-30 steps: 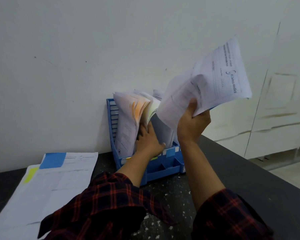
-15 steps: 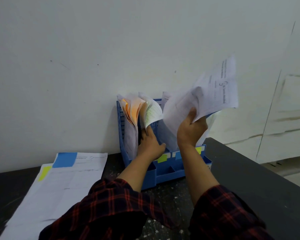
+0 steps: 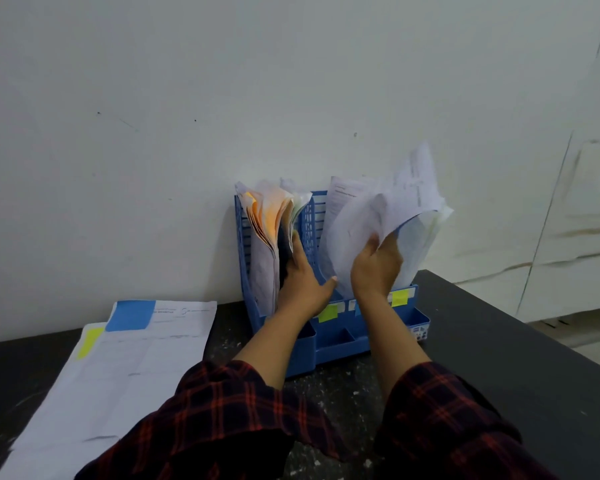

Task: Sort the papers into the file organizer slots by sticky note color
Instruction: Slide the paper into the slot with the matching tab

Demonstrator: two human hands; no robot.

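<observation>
A blue file organizer point(image 3: 336, 337) stands against the wall on the dark table. My left hand point(image 3: 302, 282) reaches into its left part, straight fingers pressing a bundle of orange-tinted papers point(image 3: 271, 230) aside to the left. My right hand point(image 3: 376, 268) grips a sheaf of white papers point(image 3: 378, 220) and holds it low in the organizer's right slots. Yellow sticky labels point(image 3: 328, 312) mark the organizer's front. A stack of loose papers point(image 3: 125, 368) lies flat at the left, with a blue sticky note point(image 3: 130, 315) on top and a yellow sticky note point(image 3: 90, 341) beneath.
The white wall rises directly behind the organizer. The table's right edge point(image 3: 520, 337) runs diagonally past the organizer, with floor beyond it. My plaid sleeves fill the bottom of the view.
My right hand has brought the white sheaf down from high in the air into the organizer's right side. My left hand stays in the left slot, holding the papers aside.
</observation>
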